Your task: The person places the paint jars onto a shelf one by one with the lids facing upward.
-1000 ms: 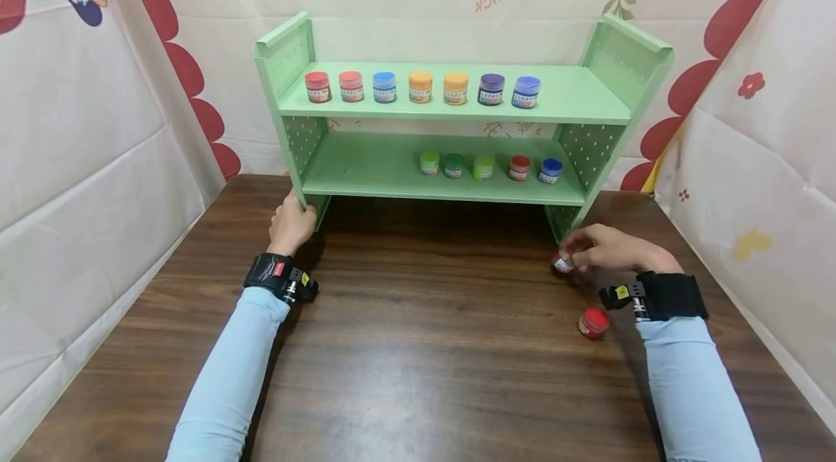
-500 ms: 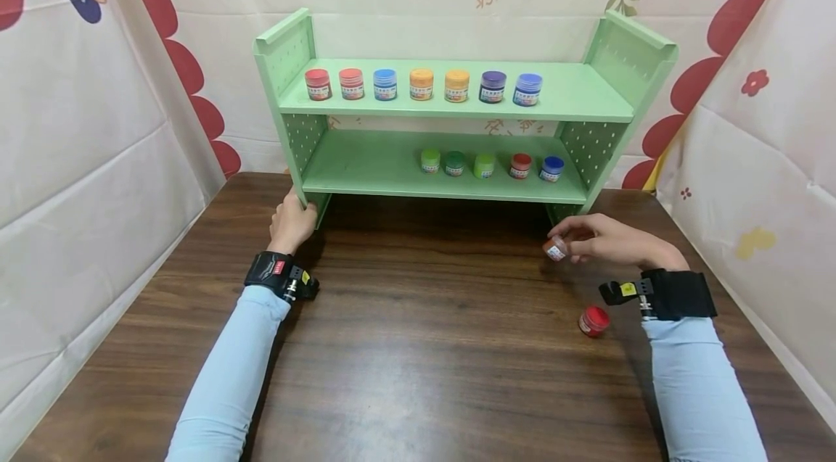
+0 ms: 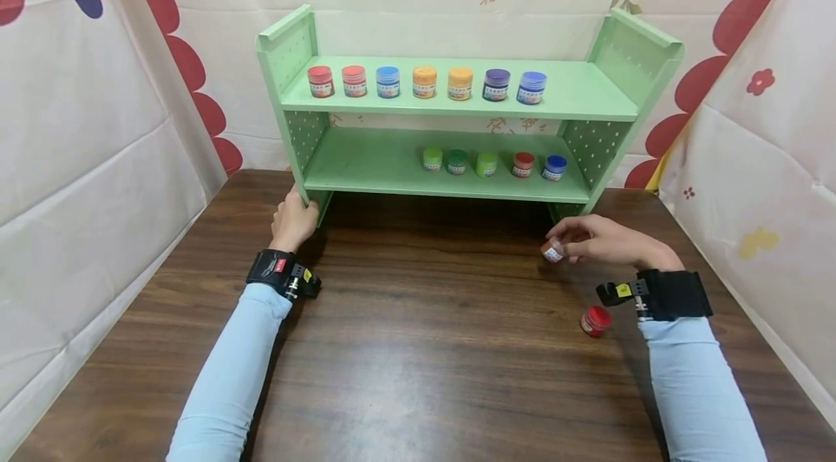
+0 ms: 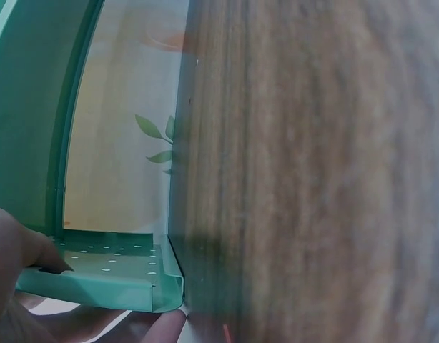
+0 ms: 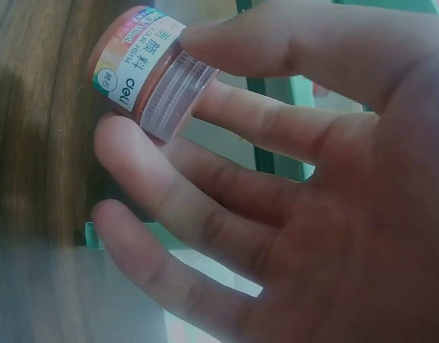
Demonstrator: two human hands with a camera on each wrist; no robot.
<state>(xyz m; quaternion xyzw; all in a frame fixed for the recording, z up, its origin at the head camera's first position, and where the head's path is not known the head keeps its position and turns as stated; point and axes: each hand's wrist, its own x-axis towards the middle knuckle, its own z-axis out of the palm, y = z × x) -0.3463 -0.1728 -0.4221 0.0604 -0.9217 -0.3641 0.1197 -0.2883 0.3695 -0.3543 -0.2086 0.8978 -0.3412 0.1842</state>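
My left hand grips the lower left side panel of the green shelf. In the left wrist view its thumb lies on the inner face of the perforated panel, with the fingers on the other side. My right hand pinches a small reddish-brown paint jar between thumb and fingers, near the shelf's right foot. The right wrist view shows that paint jar tilted, with its label in sight. A red-lidded paint jar stands on the table below my right hand.
Several paint jars line the top shelf board, among them a purple-lidded jar. More stand on the lower board, right of centre, including a dark green jar. Fabric walls enclose the brown table.
My right hand has lifted the reddish-brown jar and shifted slightly left, tilting the jar. My left hand keeps its hold on the shelf.
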